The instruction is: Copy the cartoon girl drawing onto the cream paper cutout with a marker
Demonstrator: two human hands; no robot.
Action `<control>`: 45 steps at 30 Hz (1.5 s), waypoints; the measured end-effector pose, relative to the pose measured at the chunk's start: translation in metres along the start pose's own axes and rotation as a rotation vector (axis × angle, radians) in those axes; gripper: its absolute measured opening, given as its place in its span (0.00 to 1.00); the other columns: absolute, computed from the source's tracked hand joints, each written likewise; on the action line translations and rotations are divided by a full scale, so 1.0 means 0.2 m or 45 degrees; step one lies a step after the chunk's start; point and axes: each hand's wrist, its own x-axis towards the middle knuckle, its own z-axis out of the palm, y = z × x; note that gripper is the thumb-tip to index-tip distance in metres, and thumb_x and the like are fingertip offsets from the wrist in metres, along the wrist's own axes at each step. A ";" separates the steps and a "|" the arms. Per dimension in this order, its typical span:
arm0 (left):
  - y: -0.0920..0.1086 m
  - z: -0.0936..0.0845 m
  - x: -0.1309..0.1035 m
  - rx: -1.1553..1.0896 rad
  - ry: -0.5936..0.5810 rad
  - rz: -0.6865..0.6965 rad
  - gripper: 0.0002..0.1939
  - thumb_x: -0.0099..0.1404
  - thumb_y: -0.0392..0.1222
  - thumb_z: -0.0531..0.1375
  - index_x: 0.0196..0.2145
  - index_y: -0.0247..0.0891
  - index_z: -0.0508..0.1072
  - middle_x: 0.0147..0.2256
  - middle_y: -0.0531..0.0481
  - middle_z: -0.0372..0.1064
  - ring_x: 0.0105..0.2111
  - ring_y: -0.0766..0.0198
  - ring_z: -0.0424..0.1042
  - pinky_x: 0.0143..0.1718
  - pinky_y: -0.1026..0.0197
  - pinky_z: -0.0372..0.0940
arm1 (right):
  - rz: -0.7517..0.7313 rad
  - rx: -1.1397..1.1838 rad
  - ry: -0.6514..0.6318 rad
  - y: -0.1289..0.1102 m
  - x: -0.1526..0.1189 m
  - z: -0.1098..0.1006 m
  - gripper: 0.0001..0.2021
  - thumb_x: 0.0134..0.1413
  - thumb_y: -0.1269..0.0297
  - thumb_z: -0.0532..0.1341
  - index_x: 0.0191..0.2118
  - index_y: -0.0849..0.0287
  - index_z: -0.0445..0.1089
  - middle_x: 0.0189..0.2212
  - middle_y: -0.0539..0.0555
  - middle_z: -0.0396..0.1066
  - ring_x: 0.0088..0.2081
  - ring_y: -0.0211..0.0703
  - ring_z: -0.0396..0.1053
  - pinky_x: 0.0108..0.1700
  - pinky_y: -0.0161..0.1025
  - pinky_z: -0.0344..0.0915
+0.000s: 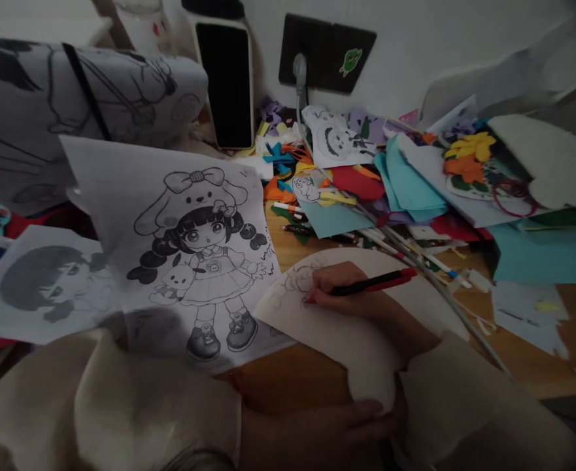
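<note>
My right hand grips a black and red pen, its tip down on a curved white paper cutout. Faint pencil-like lines show on the cutout near the pen tip. Low in the view, my left hand lies at the cutout's bottom end, the fingers extended and the thumb resting on the paper. To the left of the cutout is a printed sheet with a line drawing of a girl in a dog-eared hat, and the cutout overlaps its right edge.
Another drawing lies at the far left. A phone stands upright at the back. Colourful paper scraps, blue sheets and several pens crowd the back and right. A thin grey rod slants past my right forearm.
</note>
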 end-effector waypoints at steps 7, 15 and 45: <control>-0.01 0.01 -0.01 0.021 0.043 0.017 0.09 0.57 0.51 0.55 0.32 0.59 0.75 0.43 0.69 0.70 0.64 0.58 0.43 0.65 0.49 0.35 | -0.042 -0.024 0.018 -0.01 0.01 0.00 0.17 0.52 0.71 0.58 0.18 0.60 0.51 0.18 0.44 0.50 0.21 0.30 0.50 0.24 0.32 0.48; -0.04 -0.05 -0.01 -0.051 0.056 0.027 0.05 0.52 0.48 0.59 0.22 0.53 0.74 0.44 0.67 0.70 0.62 0.61 0.48 0.66 0.55 0.44 | 0.249 0.163 0.286 -0.03 0.00 -0.02 0.15 0.54 0.64 0.59 0.21 0.59 0.56 0.19 0.47 0.60 0.22 0.33 0.58 0.25 0.32 0.55; -0.01 0.03 0.01 -0.056 0.080 0.011 0.06 0.53 0.46 0.59 0.28 0.54 0.77 0.40 0.64 0.72 0.62 0.61 0.48 0.65 0.55 0.44 | 0.002 -0.102 0.059 0.01 -0.06 -0.06 0.18 0.52 0.72 0.56 0.18 0.59 0.47 0.17 0.45 0.50 0.20 0.31 0.48 0.23 0.34 0.45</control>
